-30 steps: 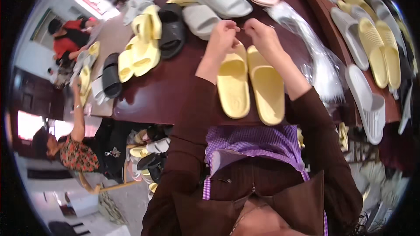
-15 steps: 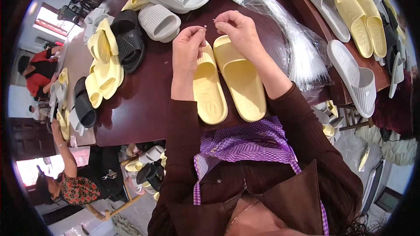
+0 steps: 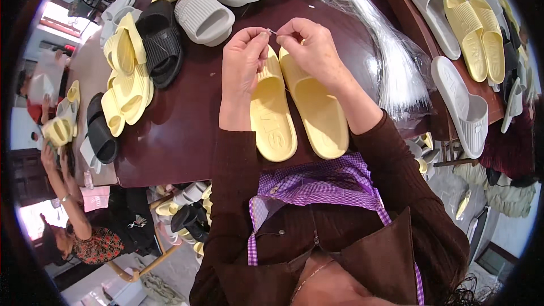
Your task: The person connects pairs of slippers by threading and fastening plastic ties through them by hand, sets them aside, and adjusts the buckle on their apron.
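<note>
A pair of yellow slide slippers lies side by side on the dark red table before me, the left slipper (image 3: 274,124) and the right slipper (image 3: 320,114) with their toes away from me. Above the toe ends, my left hand (image 3: 242,59) is closed in a pinch. Opposite it, my right hand (image 3: 311,48) pinches too, and the fingertips nearly meet. Between them shows a small whitish end of a thin plastic tie (image 3: 272,32); most of its strand is too fine to make out. My hands and wrists partly cover the slippers' straps and toes.
A bundle of clear plastic strands (image 3: 391,62) in a bag lies to the right. Grey slippers (image 3: 205,18) and black slippers (image 3: 160,45) stand at the left, by yellow ones (image 3: 127,93). More slippers (image 3: 460,105) line the right side. A co-worker (image 3: 93,241) handles slippers at the far left.
My hands have come closer together, bringing the small white ends of the tie to each other. The co-worker at the left has raised slippers in their hands.
</note>
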{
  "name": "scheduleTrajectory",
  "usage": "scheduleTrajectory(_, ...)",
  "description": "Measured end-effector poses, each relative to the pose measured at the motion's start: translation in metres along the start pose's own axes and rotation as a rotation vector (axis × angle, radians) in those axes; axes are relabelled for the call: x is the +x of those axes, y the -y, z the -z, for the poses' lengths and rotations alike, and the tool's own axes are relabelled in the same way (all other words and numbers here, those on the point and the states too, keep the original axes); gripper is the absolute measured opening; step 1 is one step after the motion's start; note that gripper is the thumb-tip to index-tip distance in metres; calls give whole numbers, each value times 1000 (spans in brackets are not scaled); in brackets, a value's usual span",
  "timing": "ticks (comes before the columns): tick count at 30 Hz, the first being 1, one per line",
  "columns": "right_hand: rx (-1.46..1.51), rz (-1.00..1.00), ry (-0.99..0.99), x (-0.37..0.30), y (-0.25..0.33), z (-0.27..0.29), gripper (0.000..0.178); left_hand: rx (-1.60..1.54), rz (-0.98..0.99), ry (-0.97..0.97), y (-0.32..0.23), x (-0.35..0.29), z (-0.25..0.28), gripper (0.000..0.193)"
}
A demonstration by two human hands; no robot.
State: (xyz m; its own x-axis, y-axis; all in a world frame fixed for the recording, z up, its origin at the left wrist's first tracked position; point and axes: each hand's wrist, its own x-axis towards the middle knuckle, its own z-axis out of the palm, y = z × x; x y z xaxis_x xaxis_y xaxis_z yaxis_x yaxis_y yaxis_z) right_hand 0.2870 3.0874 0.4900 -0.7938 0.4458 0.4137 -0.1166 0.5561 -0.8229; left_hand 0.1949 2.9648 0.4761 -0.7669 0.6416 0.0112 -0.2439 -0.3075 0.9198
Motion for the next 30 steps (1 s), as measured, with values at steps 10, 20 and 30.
scheduleTrajectory(10,-28,42,-3,1,-1,0,12,35,-9,-26,1,1,-1,7)
scheduleTrajectory(20,-45,54,-26,1,-2,-2,11,58,-33,-55,0,-3,-7,7)
scheduleTrajectory(30,-259,422,-106,3,-2,3,9,76,0,3,3,2,1,13)
